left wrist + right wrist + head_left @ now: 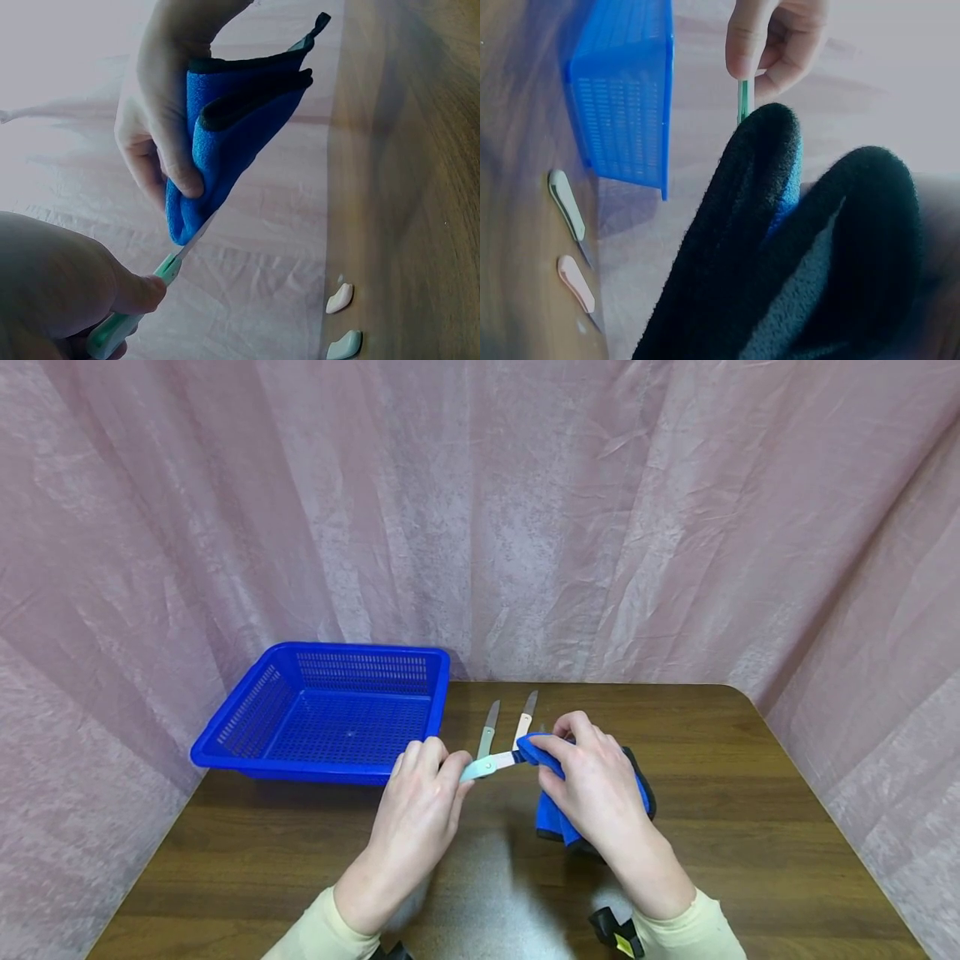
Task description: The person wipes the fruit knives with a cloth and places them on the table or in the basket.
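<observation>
- From where I stand, the left hand (423, 793) has its fingers curled round the handle of a mint-handled knife (486, 767), lifted above the wooden table (750, 827) just right of the blue plastic basket (322, 769).
- The right hand (600, 785) pinches a folded, black-edged blue cloth (552, 817) around the blade; the tip is hidden from me.
- My chief worry is a cut: should the fingers squeeze hard over the edge, it could bite through the fabric. I can't tell which way the edge faces.
- If the cloth slipped along the blade, the right fingertips could meet bare metal.
- A loose left grip might let the handle twist.
- Two more knives, one sage-handled (486, 739) and one peach-handled (523, 724), lie with bare blades just beyond; a careless reach or a trailing cloth could catch them.
</observation>
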Demonstrator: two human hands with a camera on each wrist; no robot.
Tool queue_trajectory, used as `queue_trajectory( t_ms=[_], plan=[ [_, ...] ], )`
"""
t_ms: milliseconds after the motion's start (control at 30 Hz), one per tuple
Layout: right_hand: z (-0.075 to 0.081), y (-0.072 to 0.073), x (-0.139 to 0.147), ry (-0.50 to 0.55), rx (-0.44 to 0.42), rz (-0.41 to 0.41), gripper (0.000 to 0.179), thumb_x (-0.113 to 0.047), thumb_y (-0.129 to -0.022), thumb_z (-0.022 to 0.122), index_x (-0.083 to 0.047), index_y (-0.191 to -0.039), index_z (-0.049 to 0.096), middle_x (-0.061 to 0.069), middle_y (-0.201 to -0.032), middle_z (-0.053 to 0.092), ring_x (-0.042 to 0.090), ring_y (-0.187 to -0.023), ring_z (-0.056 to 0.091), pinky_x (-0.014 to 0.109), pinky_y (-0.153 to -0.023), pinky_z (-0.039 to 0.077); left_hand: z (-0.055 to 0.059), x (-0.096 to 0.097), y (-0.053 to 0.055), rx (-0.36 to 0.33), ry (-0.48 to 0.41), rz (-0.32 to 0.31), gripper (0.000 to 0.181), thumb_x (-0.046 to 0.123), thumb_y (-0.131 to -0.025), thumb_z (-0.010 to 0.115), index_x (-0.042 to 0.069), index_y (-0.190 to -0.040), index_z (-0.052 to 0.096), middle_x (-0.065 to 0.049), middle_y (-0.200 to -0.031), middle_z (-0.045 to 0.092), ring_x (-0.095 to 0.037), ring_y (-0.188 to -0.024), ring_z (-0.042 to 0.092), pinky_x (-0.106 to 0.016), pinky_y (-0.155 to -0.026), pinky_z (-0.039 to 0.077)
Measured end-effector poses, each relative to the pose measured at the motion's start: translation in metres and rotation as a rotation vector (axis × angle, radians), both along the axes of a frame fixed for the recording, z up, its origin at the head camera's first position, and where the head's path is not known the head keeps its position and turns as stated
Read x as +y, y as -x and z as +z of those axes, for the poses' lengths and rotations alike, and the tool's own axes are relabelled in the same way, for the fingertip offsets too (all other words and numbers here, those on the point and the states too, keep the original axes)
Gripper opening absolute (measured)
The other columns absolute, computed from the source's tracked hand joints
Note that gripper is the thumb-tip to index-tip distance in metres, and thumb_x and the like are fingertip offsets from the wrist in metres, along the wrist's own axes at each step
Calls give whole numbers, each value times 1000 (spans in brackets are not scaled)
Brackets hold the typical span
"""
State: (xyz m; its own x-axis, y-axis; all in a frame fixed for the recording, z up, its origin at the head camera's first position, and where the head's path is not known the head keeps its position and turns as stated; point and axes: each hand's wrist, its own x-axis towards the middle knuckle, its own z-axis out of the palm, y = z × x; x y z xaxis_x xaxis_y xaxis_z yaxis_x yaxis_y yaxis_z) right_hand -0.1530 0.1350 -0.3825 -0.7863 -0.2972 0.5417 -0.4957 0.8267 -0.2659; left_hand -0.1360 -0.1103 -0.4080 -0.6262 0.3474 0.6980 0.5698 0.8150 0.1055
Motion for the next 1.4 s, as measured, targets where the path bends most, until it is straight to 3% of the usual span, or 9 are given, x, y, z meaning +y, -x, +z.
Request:
queue_trajectory(
  t_ms=[933,1167,1400],
  plan=[
    [2,3,12,21,-32,-68,34,-4,-87,83,-13,-120,86,9,-116,63,33,-94,67,53,-83,55,1,0,-1,18,15,25,34,9,-85,95,4,-111,75,-6,-90,52,-32,-78,51,-41,-66,42],
    [5,-2,2,25,-4,-25,35,-4,-86,85,-14,-120,86,8,-116,63,32,-95,67,51,-81,55,1,0,-1,14,17,26,34,9,-84,95,4,-112,75,-6,-90,52,-31,-77,51,-40,-66,41],
    [0,-6,-13,-6,91,70,36,-3,-83,91,-12,-117,86,9,-114,64,29,-90,66,48,-79,56,1,0,-1,10,17,16,35,9,-83,96,4,-111,75,-6,-90,53,-32,-78,52,-41,-67,42]
  ],
)
